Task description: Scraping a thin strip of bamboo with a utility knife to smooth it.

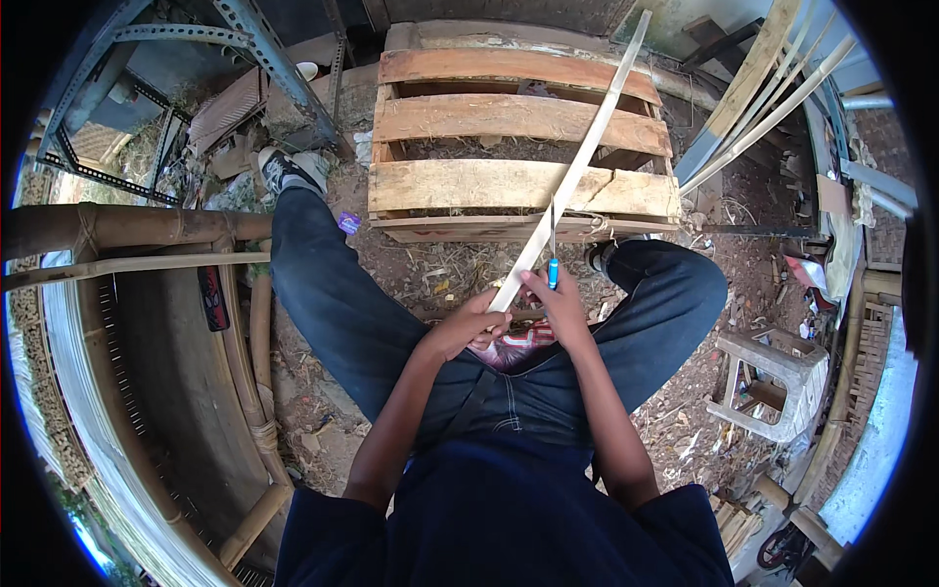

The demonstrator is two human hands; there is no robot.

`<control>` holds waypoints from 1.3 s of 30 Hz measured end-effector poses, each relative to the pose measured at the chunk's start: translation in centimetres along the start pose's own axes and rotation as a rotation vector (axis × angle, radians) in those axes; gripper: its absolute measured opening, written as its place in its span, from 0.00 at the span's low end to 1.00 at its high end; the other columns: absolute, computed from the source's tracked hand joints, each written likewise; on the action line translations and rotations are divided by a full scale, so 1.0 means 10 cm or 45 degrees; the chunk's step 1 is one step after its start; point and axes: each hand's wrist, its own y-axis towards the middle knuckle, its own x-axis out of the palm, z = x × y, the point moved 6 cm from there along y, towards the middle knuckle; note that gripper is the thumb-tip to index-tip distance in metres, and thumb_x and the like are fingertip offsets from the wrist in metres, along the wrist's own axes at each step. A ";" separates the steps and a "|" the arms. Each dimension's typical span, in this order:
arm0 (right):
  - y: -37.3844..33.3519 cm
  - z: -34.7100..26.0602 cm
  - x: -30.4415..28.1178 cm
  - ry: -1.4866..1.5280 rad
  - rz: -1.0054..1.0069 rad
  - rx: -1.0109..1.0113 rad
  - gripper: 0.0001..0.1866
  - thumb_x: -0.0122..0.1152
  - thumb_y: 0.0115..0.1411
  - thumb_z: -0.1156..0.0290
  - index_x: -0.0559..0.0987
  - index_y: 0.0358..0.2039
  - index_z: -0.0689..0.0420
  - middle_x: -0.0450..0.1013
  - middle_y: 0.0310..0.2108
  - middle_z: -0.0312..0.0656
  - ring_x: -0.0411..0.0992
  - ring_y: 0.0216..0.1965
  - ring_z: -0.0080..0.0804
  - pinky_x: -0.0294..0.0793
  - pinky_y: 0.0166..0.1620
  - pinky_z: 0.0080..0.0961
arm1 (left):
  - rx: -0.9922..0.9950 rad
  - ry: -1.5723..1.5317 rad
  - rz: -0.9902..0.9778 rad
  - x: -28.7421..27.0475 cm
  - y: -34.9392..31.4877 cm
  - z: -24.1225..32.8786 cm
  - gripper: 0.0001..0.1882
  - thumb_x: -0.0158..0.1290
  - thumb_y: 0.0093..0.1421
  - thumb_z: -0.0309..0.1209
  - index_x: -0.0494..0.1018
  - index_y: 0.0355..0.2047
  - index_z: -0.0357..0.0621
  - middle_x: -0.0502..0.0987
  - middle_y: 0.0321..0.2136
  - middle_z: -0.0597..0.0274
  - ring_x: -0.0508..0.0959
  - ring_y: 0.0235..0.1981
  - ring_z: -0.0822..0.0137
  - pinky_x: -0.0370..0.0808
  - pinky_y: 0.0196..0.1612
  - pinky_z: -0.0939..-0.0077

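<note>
A long pale strip, wood or split bamboo, slants from my lap up and to the right, crossing over a slatted wooden pallet. My left hand is closed around its lower end. In my right hand is a knife with a blue handle; its narrow blade points away from me, close along the strip's right side. The right fingers and thumb also lie against the strip. Whether the blade touches it I cannot tell. Below my hands a patterned red and white cloth lies between my thighs.
A bamboo bench frame stands at my left, with a blue metal rack beyond. Several long strips and poles lean at the far right. A small stool is to my right. Shavings and litter cover the dirt floor.
</note>
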 end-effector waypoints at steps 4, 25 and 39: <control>0.23 0.00 0.04 -0.199 0.025 -0.321 0.17 0.63 0.57 0.75 0.62 0.22 0.57 0.61 0.17 0.33 0.62 0.21 0.18 0.64 0.25 0.22 | -0.033 0.127 0.095 -0.03 0.01 -0.04 0.13 0.45 0.68 0.40 0.64 0.43 0.44 0.71 0.24 0.63 0.66 0.17 0.78 0.62 0.19 0.83; 0.04 -0.17 -0.05 -0.407 0.029 -0.245 0.11 0.53 0.64 0.67 0.72 0.34 0.64 0.75 0.22 0.46 0.76 0.21 0.30 0.70 0.28 0.29 | 0.388 1.088 0.641 -0.07 -0.08 0.12 0.19 0.59 0.58 0.35 0.68 0.43 0.35 0.71 0.26 0.59 0.71 0.26 0.71 0.69 0.30 0.72; -0.38 -0.42 -0.05 -1.316 -0.148 -0.261 0.21 0.59 0.60 0.55 0.77 0.29 0.64 0.72 0.20 0.55 0.71 0.26 0.57 0.70 0.32 0.44 | 0.485 0.861 0.527 -0.21 0.03 0.03 0.18 0.55 0.60 0.36 0.70 0.45 0.36 0.76 0.31 0.47 0.76 0.32 0.58 0.71 0.38 0.66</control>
